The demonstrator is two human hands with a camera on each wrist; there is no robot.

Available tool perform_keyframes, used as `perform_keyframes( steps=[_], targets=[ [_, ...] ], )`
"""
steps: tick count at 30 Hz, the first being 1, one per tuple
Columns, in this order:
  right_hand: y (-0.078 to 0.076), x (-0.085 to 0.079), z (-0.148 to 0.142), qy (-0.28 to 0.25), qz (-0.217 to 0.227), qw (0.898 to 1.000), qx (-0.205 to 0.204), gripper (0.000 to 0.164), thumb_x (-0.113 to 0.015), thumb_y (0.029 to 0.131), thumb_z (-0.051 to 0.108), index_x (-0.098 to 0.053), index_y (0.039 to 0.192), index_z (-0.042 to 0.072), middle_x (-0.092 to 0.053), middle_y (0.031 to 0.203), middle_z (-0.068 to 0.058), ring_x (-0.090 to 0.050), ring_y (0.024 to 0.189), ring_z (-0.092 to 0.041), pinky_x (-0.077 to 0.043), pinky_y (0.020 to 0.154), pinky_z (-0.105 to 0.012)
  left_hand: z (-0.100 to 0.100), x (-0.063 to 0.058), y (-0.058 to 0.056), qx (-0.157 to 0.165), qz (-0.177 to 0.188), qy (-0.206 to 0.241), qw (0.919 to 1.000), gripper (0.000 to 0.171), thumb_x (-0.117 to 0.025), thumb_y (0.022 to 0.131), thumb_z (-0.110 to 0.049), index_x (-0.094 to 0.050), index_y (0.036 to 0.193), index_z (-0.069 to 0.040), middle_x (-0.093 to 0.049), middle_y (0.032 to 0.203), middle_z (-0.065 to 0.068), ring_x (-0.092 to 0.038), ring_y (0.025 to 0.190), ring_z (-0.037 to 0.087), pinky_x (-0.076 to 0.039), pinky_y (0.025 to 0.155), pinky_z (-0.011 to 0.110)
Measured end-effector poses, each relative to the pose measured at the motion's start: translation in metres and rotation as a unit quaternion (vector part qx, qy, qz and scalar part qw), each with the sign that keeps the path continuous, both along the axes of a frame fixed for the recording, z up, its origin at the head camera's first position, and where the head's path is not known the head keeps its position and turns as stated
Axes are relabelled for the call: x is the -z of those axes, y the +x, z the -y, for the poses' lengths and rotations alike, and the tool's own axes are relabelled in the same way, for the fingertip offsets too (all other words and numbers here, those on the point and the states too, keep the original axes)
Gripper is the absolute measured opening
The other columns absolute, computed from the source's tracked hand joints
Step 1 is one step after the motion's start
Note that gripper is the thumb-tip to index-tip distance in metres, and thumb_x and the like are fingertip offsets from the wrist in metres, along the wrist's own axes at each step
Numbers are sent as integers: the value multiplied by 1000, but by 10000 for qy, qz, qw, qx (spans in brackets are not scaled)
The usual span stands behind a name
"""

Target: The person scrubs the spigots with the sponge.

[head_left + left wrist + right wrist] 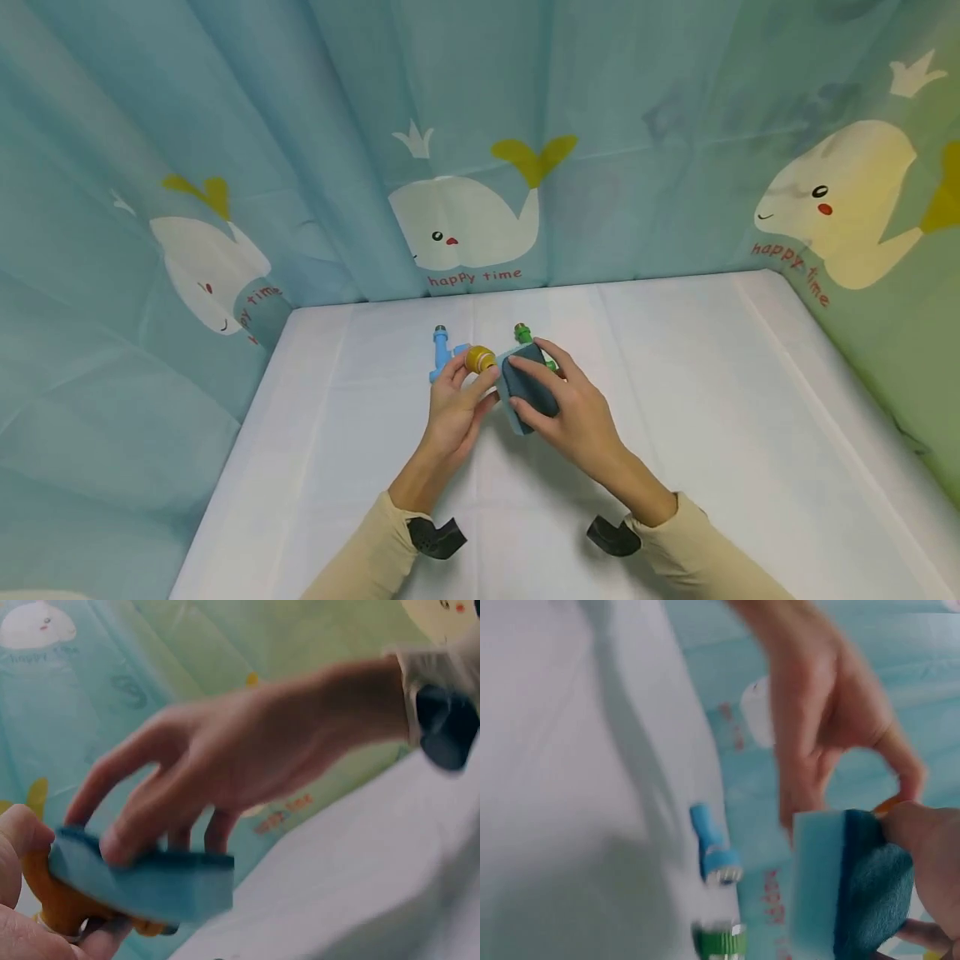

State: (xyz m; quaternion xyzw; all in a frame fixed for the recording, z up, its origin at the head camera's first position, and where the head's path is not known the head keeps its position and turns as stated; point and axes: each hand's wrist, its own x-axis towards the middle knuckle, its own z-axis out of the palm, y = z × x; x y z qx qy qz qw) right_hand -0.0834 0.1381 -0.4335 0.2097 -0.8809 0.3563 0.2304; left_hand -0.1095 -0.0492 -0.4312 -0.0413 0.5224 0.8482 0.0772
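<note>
My left hand [452,417] holds a yellow-orange plastic fitting [478,359] with a rounded end and a pale band; fingers cover much of it. My right hand [588,425] grips a sponge [531,390], light blue with a dark blue scouring layer, thumb and fingers on the dark side. In the left wrist view, the sponge's light face [180,889] lies against the orange fitting [64,900]. Seen from the right wrist, the sponge [817,885] hides most of the fitting.
On the white table [337,467], just beyond my hands, lie a blue plastic tap [441,350] and a green one [522,333], partly hidden behind the sponge. A blue-green curtain [315,208] printed with whales closes off the back and sides.
</note>
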Motion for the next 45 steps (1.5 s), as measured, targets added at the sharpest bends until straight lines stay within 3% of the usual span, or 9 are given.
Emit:
perform_keyframes(
  steps=[4,10,15,21,27,32,34,38,45],
  targets=[
    [-3,4,1,237,40,9987,454,50,-86,84,22,-70,131,21,-53,146,-17,-68,97,-34,-60,63,-49,-2,1,1,-259,-17,217,9994,66,-69,92,6,-35,148,6,-45,140,22,-65,107,25,-58,92,39],
    [-1,-4,8,-29,-11,9996,272,49,-85,85,25,-70,131,19,-53,146,-17,-69,96,-33,-61,68,-48,-2,-1,0,-417,-12,173,9990,65,-71,92,2,-36,147,4,-48,136,21,-66,102,22,-60,88,35],
    [-5,0,2,160,249,9979,571,48,-85,86,24,-70,131,20,-53,145,-18,-67,103,-38,-60,68,-52,2,-1,0,-435,-320,235,9983,69,-72,88,11,-35,147,4,-45,135,22,-65,110,30,-59,90,38],
    [-5,-5,4,-555,-23,9984,-75,53,-86,84,20,-69,133,18,-51,148,-16,-65,112,-36,-59,78,-54,5,0,-2,-543,-939,-234,9938,69,-76,85,7,-44,145,1,-49,136,22,-67,109,31,-61,86,37],
    [-7,0,5,-700,25,9970,326,51,-87,83,16,-69,131,16,-53,145,-18,-67,104,-35,-59,68,-45,4,1,-3,-666,-1247,-524,9886,68,-78,82,6,-51,143,-3,-50,134,21,-69,98,27,-61,85,37],
    [-5,-2,11,-1052,-35,9943,-174,54,-85,85,19,-67,136,17,-49,150,-16,-67,101,-31,-58,65,-39,4,2,-2,-775,-1577,-670,9822,65,-79,83,6,-53,142,-5,-52,135,21,-69,97,25,-61,84,33],
    [-5,-1,12,-1015,-35,9948,-126,54,-85,85,19,-67,136,17,-49,150,-17,-66,103,-32,-59,66,-40,4,1,-2,-807,-1640,-661,9809,66,-80,83,6,-54,142,-6,-52,136,21,-69,96,25,-61,84,32],
    [-5,4,11,-1041,-26,9939,375,53,-87,82,13,-69,131,16,-52,146,-17,-66,104,-34,-58,63,-41,3,-1,0,-832,-1507,-440,9841,67,-78,82,10,-51,142,-4,-49,139,21,-67,99,27,-61,85,33],
    [-4,1,21,-1103,-255,9935,86,55,-86,84,16,-67,135,17,-49,150,-16,-67,96,-31,-60,69,-46,-2,-9,5,-742,-1017,266,9917,66,-70,89,11,-38,144,-3,-45,136,23,-64,113,30,-60,86,31]
  ],
)
